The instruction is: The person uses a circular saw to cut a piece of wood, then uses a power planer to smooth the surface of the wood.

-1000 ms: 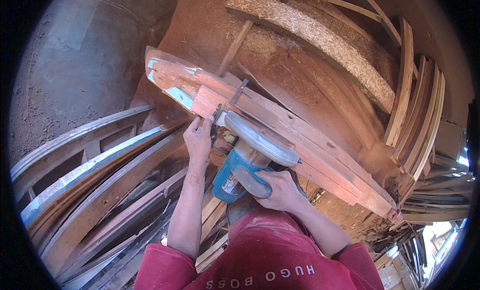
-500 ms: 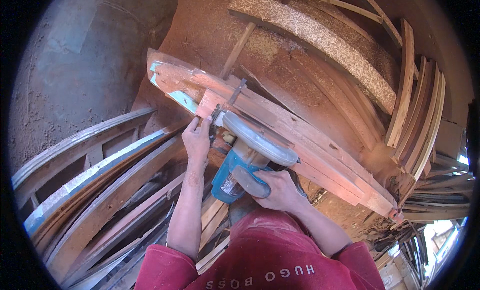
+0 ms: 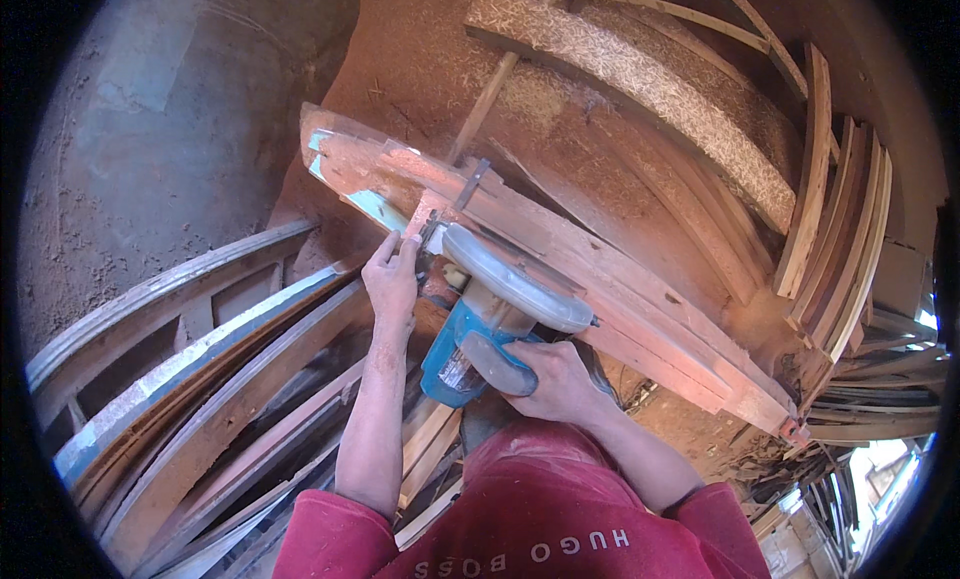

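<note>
On my feed the blue saw (image 3: pixel 474 329), at centre, has crept toward the plank's (image 3: pixel 655 351) ten-o'clock end, right hand (image 3: pixel 556 381) wrapping its handle (image 3: pixel 497 364), left hand (image 3: pixel 390 279) touching its front, grip unclear, so the pass looks further along.

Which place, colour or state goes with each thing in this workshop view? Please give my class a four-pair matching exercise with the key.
Things
1. Right hand
2. Left hand
3. Power saw's motor housing
4. Thick curved beam

Places, colours or states
A. Blue
B. At the top of the picture, flecked with pale bits
C. Closed around the grey handle
D. At the left end of the saw, fingers forward

Right pairs
1-C, 2-D, 3-A, 4-B
</note>
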Demonstrator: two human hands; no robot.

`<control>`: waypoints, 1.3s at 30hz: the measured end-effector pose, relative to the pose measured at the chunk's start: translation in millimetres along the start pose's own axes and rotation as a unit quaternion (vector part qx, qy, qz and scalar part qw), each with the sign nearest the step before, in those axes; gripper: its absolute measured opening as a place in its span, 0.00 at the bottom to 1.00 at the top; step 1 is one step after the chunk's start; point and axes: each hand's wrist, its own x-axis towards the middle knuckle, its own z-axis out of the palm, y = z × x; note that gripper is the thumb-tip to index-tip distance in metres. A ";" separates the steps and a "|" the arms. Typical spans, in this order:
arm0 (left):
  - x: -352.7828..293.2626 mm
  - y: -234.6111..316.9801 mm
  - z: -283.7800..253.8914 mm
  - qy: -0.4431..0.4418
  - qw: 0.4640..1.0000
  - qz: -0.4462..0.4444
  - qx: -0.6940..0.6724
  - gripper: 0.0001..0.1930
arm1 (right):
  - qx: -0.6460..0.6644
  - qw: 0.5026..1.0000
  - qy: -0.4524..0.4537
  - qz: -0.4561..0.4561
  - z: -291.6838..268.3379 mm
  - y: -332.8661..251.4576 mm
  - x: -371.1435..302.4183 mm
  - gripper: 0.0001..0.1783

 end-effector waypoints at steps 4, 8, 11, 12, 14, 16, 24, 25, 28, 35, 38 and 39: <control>2.1 6.4 -3.5 0.010 1.000 -0.021 -0.007 0.30 | -0.012 0.997 -0.063 0.040 -0.1 -2.7 5.2 0.25; 6.4 7.8 -6.9 0.011 1.000 -0.020 -0.007 0.30 | -0.014 0.998 -0.052 0.032 4.2 -3.0 8.9 0.25; 11.9 7.6 -9.2 0.013 1.000 -0.014 0.017 0.29 | -0.014 0.998 -0.048 0.030 4.9 -5.5 12.8 0.26; 13.5 7.0 -9.4 0.011 1.000 -0.013 0.018 0.29 | -0.014 0.998 -0.046 0.031 5.4 -6.0 14.0 0.26; 16.3 5.9 -9.9 0.027 1.000 -0.005 -0.004 0.29 | -0.008 0.998 -0.060 0.034 6.4 -6.5 16.8 0.27; 18.9 8.8 -14.0 0.011 1.000 -0.010 0.001 0.28 | -0.008 0.997 -0.064 0.041 8.0 -5.4 18.8 0.29; 27.9 14.7 -21.0 0.005 1.000 -0.020 -0.003 0.26 | -0.018 0.996 -0.075 0.043 14.4 -8.1 28.8 0.31; 29.0 15.4 -22.1 0.007 1.000 -0.016 -0.002 0.25 | -0.018 0.998 -0.051 0.027 16.4 -8.9 29.9 0.29; 33.5 17.2 -25.4 0.005 1.000 -0.016 -0.001 0.24 | -0.017 0.999 -0.025 0.011 20.1 -11.0 34.3 0.26; 41.2 22.4 -30.8 0.004 1.000 -0.010 0.013 0.22 | -0.020 0.994 -0.086 0.061 22.4 -15.0 44.8 0.32; 52.2 8.1 -39.6 -0.001 1.000 0.005 0.016 0.22 | -0.017 0.994 -0.089 0.053 26.4 -16.9 48.9 0.32; 53.4 8.2 -40.6 -0.002 1.000 0.005 0.017 0.22 | -0.017 0.994 -0.088 0.054 26.7 -17.4 50.1 0.32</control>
